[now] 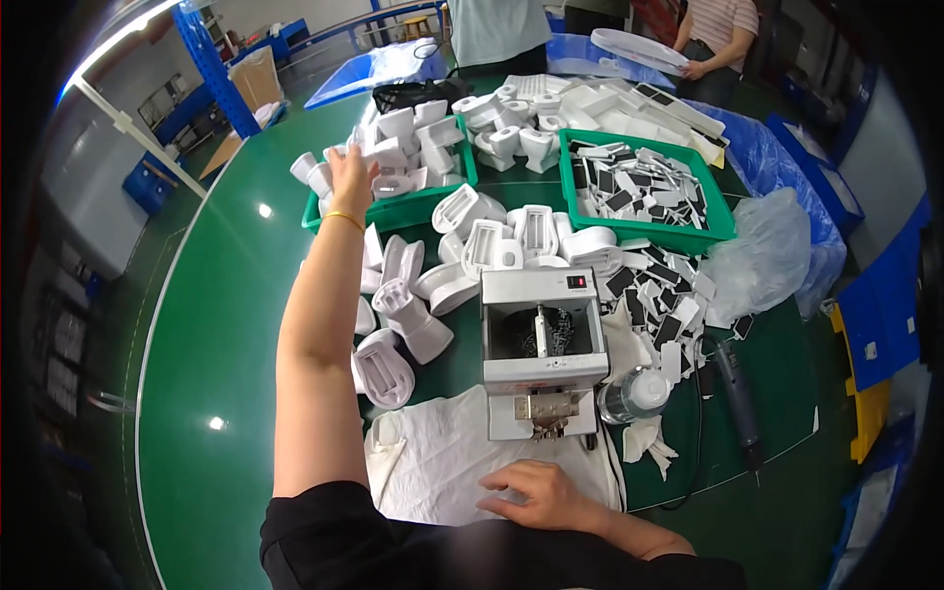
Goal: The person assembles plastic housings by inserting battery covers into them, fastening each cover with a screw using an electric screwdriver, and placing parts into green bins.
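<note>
My left hand (350,179), arm stretched far forward, reaches into the green bin (418,208) at the back left. Its fingers look spread over the white plastic housings (388,154) heaped there; their tips are partly lost among the parts. Close to my body, my right hand (539,495) rests on a white cloth (438,457), holding nothing, thumb and fingers apart. Just ahead of it stands a grey screw feeder (546,369) with dark screws in its open top. More white housings (413,320) lie loose left of and behind the feeder.
A clear bottle (634,395) with a white cap stands right of the feeder. Beyond it lies a corded electric screwdriver (737,398). Another green bin (723,221) holds small black and white plates, with more plates (669,305) spilled in front. People stand across the table.
</note>
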A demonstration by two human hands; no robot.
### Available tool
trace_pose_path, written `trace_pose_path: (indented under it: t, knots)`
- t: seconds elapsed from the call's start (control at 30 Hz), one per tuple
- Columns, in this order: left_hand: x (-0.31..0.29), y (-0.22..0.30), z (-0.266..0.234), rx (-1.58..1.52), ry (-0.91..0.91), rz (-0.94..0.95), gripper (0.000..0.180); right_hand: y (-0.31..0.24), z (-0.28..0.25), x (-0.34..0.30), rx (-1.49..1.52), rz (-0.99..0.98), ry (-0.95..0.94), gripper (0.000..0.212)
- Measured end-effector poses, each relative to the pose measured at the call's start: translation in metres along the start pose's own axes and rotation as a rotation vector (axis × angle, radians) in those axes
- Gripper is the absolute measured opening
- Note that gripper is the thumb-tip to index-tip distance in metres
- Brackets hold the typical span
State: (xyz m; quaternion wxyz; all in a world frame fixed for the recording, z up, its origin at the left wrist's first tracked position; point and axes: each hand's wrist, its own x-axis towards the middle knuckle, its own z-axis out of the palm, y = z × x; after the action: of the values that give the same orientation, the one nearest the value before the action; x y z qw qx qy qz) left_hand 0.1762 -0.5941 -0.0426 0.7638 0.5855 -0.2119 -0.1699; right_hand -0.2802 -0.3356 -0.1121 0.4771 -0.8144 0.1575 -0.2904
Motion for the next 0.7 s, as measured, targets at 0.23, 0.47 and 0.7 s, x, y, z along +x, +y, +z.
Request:
trace_pose_path:
  t: [0.23,0.47,0.7]
  knots:
    - [-0.049,0.016,-0.048,0.188,-0.167,0.156,0.067,-0.004,0.010,0.000,-0.005,-0.050,-0.052,0.022]
    - [-0.224,0.070,-0.156,0.557,-0.378,0.131,0.060,-0.004,0.015,-0.006,0.029,0.024,-0.009,0.016]
    - [-0.384,0.127,-0.312,0.704,-0.459,0.009,0.060,-0.035,0.026,-0.025,0.144,0.013,-0.106,0.014]
